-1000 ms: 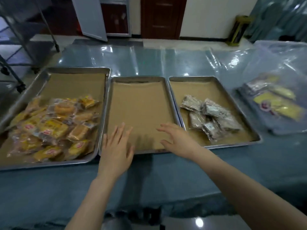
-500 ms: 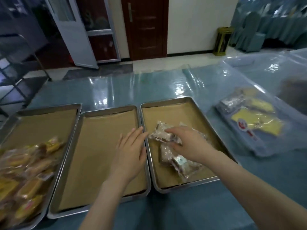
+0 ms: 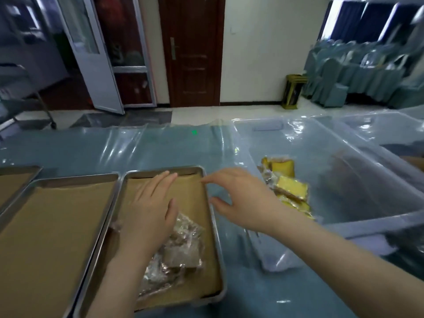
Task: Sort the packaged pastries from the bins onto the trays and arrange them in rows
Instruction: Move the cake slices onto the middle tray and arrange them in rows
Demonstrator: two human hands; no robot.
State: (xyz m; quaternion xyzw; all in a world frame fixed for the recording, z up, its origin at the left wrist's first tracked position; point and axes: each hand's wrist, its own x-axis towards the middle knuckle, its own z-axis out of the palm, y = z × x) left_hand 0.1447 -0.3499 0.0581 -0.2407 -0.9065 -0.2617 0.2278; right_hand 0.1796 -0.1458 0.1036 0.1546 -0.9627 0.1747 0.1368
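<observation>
Reaching right hand (image 3: 238, 200), fingers spread, empty, toward yellow packaged pastries (image 3: 290, 187) in clear bin (image 3: 344, 228) | left hand (image 3: 151, 212) flat, empty, over tray (image 3: 213, 228) | advice: lift one packet cleanly, avoid snagging neighbours.

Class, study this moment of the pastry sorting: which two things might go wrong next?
1. The right hand, open, reaches over the tray's rim toward the clear bin; the forearm might snag that rim.
2. The left hand hangs over the brown packets, still heaped; rows may turn out uneven.
</observation>
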